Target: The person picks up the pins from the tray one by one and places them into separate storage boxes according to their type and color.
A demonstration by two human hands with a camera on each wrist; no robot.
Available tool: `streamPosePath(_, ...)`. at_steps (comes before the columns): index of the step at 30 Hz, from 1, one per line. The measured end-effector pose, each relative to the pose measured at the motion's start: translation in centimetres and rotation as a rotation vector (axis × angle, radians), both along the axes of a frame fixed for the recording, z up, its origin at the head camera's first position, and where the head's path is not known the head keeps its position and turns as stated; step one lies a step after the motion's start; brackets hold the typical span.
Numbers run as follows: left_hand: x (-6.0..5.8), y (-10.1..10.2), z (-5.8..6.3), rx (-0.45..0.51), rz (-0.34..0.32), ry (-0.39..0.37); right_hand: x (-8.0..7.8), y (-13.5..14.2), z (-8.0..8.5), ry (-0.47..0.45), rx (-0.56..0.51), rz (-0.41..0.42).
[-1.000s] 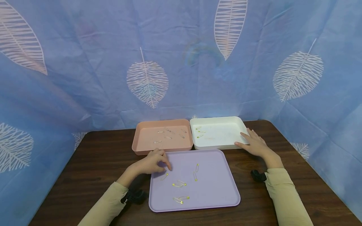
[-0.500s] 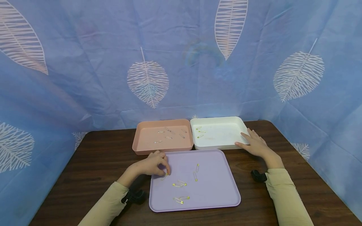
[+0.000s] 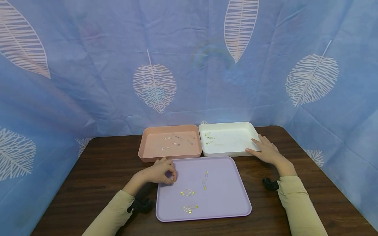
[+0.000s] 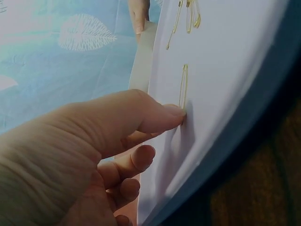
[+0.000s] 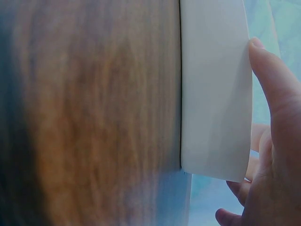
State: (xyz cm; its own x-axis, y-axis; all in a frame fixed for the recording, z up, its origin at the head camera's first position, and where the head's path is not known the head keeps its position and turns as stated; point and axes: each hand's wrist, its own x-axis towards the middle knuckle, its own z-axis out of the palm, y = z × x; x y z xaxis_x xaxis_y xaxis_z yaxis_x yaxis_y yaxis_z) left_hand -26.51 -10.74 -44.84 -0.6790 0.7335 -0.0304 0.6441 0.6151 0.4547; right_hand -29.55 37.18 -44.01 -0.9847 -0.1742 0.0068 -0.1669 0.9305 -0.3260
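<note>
My left hand (image 3: 157, 171) is at the upper left of the lilac tray (image 3: 224, 196), thumb and index finger pinching a yellow safety pin (image 4: 184, 89). From the head only a yellow speck of that pin shows at the fingertips. The left wrist view has the thumb at one end of it, its other fingers loosely bent. Several more yellow safety pins (image 3: 187, 192) lie on the tray in small groups. At the white tray (image 3: 228, 153) behind, my right hand (image 3: 265, 152) rests on the right front corner, its fingers spread and the thumb on the rim.
A pink tray (image 3: 171, 156) with several silver safety pins (image 3: 176, 144) stands left of the white tray, beside it. Inside the white tray are 3 yellow pins (image 3: 209, 142) at its left. Dark wooden table (image 3: 97, 170) surrounds everything; a blue leaf-patterned curtain (image 3: 189, 82) hangs behind.
My left thumb and index finger have come down and closed on the yellow safety pin at the tray's upper left. The right hand has stayed put on the white tray.
</note>
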Motion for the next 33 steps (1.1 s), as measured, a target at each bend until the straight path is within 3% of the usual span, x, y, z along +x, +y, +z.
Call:
streamPosePath(13, 0.1, 0.4, -0.2, -0.001, 0.013, -0.007, 0.4, -0.1, 0.0, 0.012, -0.040, 0.010)
streamPosePath(19, -0.2, 0.7, 0.0, -0.020, 0.023, 0.004, 0.1, -0.1, 0.1, -0.009, -0.007, 0.005)
streamPosePath(33, -0.6, 2.3, 1.7, 0.001, -0.002, 0.064, 0.0, -0.1, 0.1, 0.000, 0.010, 0.006)
